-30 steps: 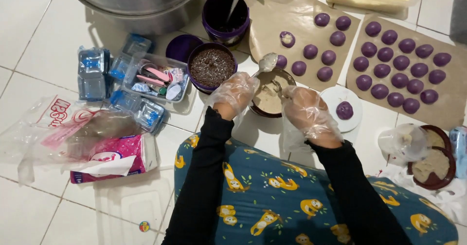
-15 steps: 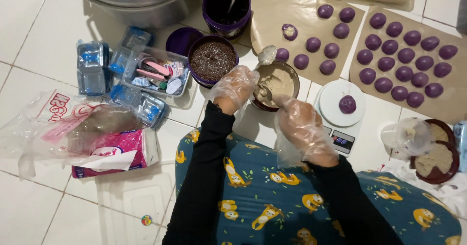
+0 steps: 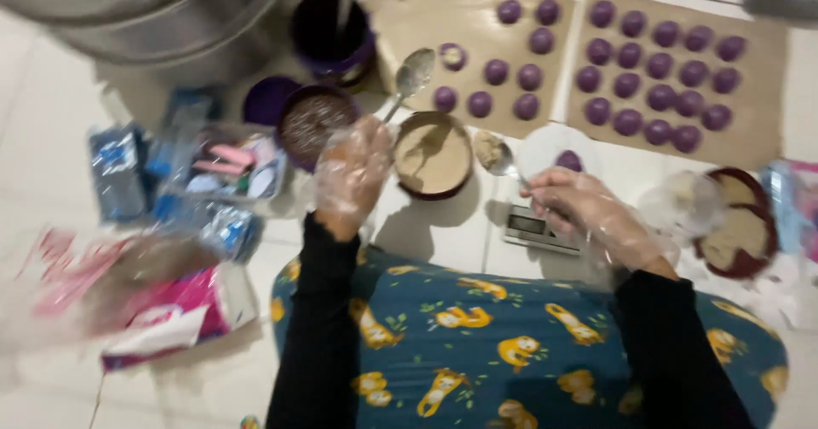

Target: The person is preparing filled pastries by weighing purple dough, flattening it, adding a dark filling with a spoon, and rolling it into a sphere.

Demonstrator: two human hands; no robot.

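Both my hands wear thin clear plastic gloves. My left hand (image 3: 354, 173) holds a metal spoon (image 3: 411, 75) whose bowl points up past a round bowl of beige filling (image 3: 433, 154). My right hand (image 3: 579, 212) grips a second spoon (image 3: 496, 154) loaded with a lump of beige filling, just right of that bowl. A purple dough ball (image 3: 569, 161) sits on the white plate of a small kitchen scale (image 3: 532, 224) under my right hand. The picture is blurred.
Many purple balls lie on two brown paper sheets (image 3: 758, 131) at the back. A bowl of dark sprinkles (image 3: 311, 122), a purple cup (image 3: 331, 33), a big metal pot (image 3: 162, 7), a clear tray of small packets (image 3: 226, 161), pink bags (image 3: 162, 314) and another bowl (image 3: 737, 233) surround me.
My right hand has lifted a spoonful of filling out of the beige bowl and drawn it right, over the scale. The left hand's spoon has risen out of the bowl. The camera swung.
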